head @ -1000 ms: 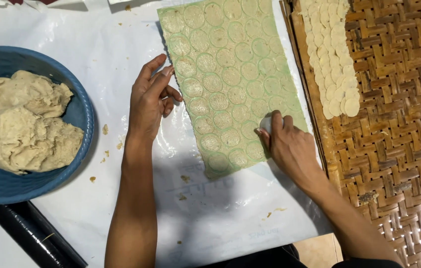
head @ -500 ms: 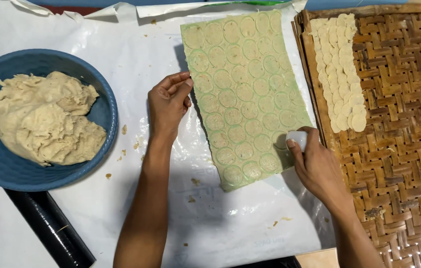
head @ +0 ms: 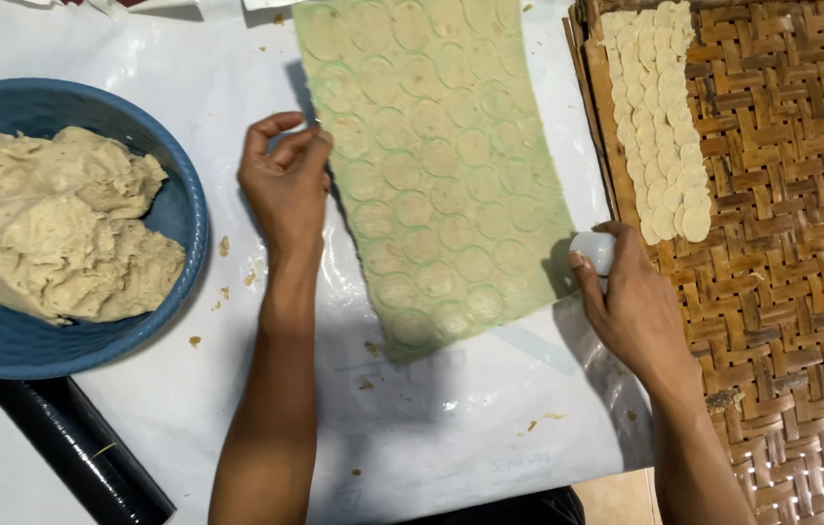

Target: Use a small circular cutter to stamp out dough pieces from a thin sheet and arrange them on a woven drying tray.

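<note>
On the white plastic sheet [head: 451, 428], your right hand [head: 631, 306] has slid off the green dough sheet [head: 431, 165] to its 4 o'clock edge, fingers pinching a small white cutter [head: 594, 251] beside the woven tray [head: 801, 292]. Your left hand [head: 285, 185] stays at the dough's 9 o'clock edge, fingers curled together, touching it.

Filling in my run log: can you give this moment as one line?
left hand: fingers on dough sheet edge | right hand: holds small white round cutter | cut rounds on woven tray
</note>
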